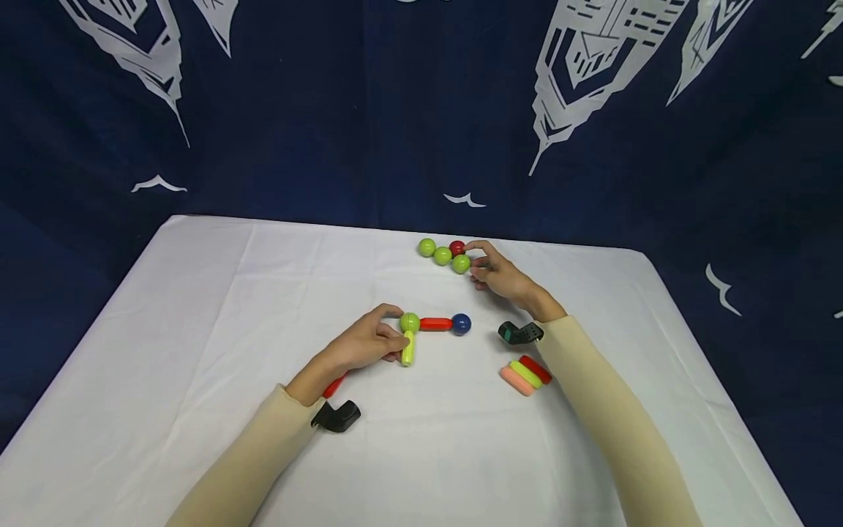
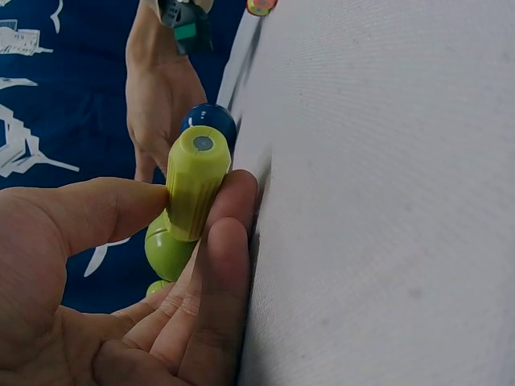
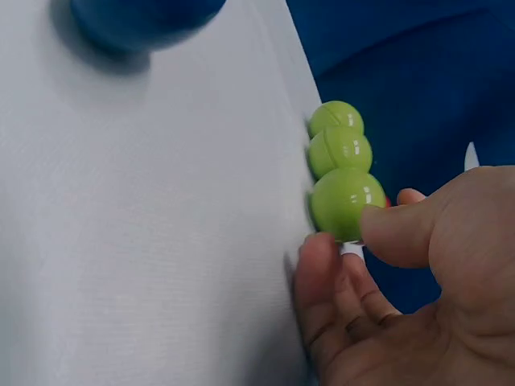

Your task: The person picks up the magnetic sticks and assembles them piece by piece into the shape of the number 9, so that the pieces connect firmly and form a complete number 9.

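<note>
My left hand (image 1: 362,340) pinches a yellow-green rod (image 1: 407,351) between thumb and fingers; a grey disc shows in the rod's end in the left wrist view. The rod's far end meets a green ball (image 1: 410,322). From that ball a red rod (image 1: 435,324) runs right to a blue ball (image 1: 461,324), making a corner shape. Toward the table's back, my right hand (image 1: 503,278) reaches a cluster of balls. Its thumb and fingertips are right at the nearest green ball (image 3: 346,201), fingers spread apart. One fingertip lies beside a red ball (image 1: 457,247).
Two more green balls (image 1: 427,247) continue the cluster leftward. Salmon, yellow-green and red rods (image 1: 527,375) lie side by side near the right sleeve. Another red rod (image 1: 334,386) shows partly under the left wrist. A dark blue printed curtain (image 1: 369,110) hangs behind the white-covered table (image 1: 197,329).
</note>
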`<control>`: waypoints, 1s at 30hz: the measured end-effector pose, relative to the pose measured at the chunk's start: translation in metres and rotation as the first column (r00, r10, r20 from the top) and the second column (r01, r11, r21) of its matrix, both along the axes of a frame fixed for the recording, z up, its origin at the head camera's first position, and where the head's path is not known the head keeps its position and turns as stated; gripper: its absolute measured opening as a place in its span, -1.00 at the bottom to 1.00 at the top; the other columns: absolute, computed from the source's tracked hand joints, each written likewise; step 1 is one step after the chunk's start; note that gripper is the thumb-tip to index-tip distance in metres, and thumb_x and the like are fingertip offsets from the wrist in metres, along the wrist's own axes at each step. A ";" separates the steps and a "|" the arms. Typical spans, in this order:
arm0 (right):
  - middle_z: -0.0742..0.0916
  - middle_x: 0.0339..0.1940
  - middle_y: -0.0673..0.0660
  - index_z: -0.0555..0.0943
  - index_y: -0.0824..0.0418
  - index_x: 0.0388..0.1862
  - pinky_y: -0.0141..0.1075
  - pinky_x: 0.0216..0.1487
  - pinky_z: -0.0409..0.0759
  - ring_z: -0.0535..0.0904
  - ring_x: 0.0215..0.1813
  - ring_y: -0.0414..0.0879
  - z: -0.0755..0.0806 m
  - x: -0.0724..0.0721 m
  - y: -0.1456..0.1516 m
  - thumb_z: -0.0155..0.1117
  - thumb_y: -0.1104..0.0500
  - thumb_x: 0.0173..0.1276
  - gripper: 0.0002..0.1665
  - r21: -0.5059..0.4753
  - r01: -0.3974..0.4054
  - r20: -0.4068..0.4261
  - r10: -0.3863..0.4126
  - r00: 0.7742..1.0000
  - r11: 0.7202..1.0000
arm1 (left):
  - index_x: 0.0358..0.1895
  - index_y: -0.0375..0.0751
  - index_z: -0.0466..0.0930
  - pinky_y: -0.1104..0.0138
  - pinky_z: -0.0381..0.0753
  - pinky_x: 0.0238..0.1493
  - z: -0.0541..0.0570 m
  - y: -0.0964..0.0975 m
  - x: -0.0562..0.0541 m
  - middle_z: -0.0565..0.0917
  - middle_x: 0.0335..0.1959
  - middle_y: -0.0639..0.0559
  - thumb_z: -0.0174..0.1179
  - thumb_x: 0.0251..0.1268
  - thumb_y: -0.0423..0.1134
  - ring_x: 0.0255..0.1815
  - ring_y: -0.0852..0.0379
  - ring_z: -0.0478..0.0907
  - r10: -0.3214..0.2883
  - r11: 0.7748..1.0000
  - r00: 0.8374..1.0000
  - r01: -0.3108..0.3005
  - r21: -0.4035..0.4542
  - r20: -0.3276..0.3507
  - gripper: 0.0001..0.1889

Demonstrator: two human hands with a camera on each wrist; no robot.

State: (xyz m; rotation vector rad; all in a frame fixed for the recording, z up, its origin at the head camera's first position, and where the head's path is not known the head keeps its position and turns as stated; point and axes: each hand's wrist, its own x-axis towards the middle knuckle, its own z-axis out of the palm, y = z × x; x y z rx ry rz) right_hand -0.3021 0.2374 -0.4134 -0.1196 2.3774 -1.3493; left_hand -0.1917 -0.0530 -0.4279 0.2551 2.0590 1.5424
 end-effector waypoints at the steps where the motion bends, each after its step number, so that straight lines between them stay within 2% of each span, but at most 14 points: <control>1: 0.37 0.34 0.33 0.19 -0.04 0.50 -0.17 0.20 0.53 0.45 0.16 0.09 -0.001 -0.001 0.000 -0.14 0.32 0.63 -0.44 -0.003 -0.002 0.007 0.002 1.000 1.000 | 0.43 -0.27 0.19 0.33 0.65 -0.13 0.000 0.000 0.000 0.72 -0.15 -0.12 0.21 0.40 -0.31 -0.30 0.15 0.66 0.003 1.000 1.000 -0.003 -0.001 0.001 -0.39; 7: 0.40 0.27 0.28 0.27 -0.05 0.46 -0.24 0.15 0.51 0.44 0.10 0.06 -0.003 -0.001 -0.003 -0.06 0.31 0.61 -0.47 0.025 -0.034 -0.005 0.034 0.999 0.999 | 0.42 -0.27 0.20 0.34 0.64 -0.15 0.001 -0.001 0.002 0.72 -0.17 -0.12 0.21 0.40 -0.32 -0.32 0.15 0.65 0.000 1.000 1.000 0.000 -0.001 -0.011 -0.40; 15: 0.40 0.34 0.25 0.36 -0.01 0.38 -0.04 0.27 0.34 0.36 0.18 0.13 -0.003 0.008 -0.005 0.16 0.18 0.53 -0.51 0.102 -0.083 -0.058 0.089 0.994 0.991 | 0.42 -0.16 0.25 0.33 0.64 -0.18 0.005 -0.002 0.003 0.72 -0.22 -0.13 0.21 0.40 -0.36 -0.35 0.13 0.64 -0.013 1.000 0.999 0.014 0.024 -0.034 -0.43; 18: 0.42 0.25 0.23 0.37 0.06 0.36 -0.09 0.17 0.35 0.35 0.11 0.11 -0.003 0.010 -0.007 0.18 0.19 0.51 -0.52 0.114 -0.114 -0.078 0.124 0.989 0.987 | 0.42 -0.17 0.25 0.34 0.64 -0.19 0.005 -0.001 0.003 0.72 -0.23 -0.13 0.21 0.40 -0.36 -0.36 0.13 0.63 -0.016 0.999 0.999 0.017 0.027 -0.033 -0.43; 21: 0.45 0.08 0.20 0.40 0.12 0.32 -0.14 0.06 0.34 0.35 0.02 0.08 -0.003 0.012 -0.007 0.19 0.22 0.50 -0.55 0.119 -0.132 -0.108 0.145 0.984 0.984 | 0.41 -0.16 0.25 0.34 0.64 -0.18 0.005 -0.001 0.002 0.72 -0.23 -0.13 0.21 0.40 -0.36 -0.35 0.13 0.64 -0.014 0.999 0.999 0.015 0.033 -0.031 -0.43; 24: 0.46 -0.03 0.17 0.42 0.14 0.31 -0.17 0.02 0.32 0.34 -0.01 0.06 -0.004 0.012 -0.005 0.18 0.23 0.51 -0.57 0.130 -0.135 -0.136 0.152 0.979 0.982 | 0.41 -0.17 0.26 0.33 0.65 -0.18 0.005 0.000 0.002 0.71 -0.23 -0.13 0.20 0.40 -0.36 -0.35 0.14 0.64 -0.017 0.999 0.999 0.019 0.033 -0.034 -0.44; 30: 0.49 -0.02 0.19 0.44 0.18 0.33 -0.16 0.04 0.33 0.36 0.03 0.07 -0.004 0.019 -0.002 0.16 0.19 0.53 -0.56 0.149 -0.153 -0.164 0.177 0.970 0.977 | 0.40 -0.18 0.26 0.34 0.65 -0.19 0.002 -0.001 0.002 0.71 -0.25 -0.12 0.20 0.40 -0.37 -0.37 0.15 0.64 -0.015 0.999 1.000 0.016 0.042 -0.026 -0.45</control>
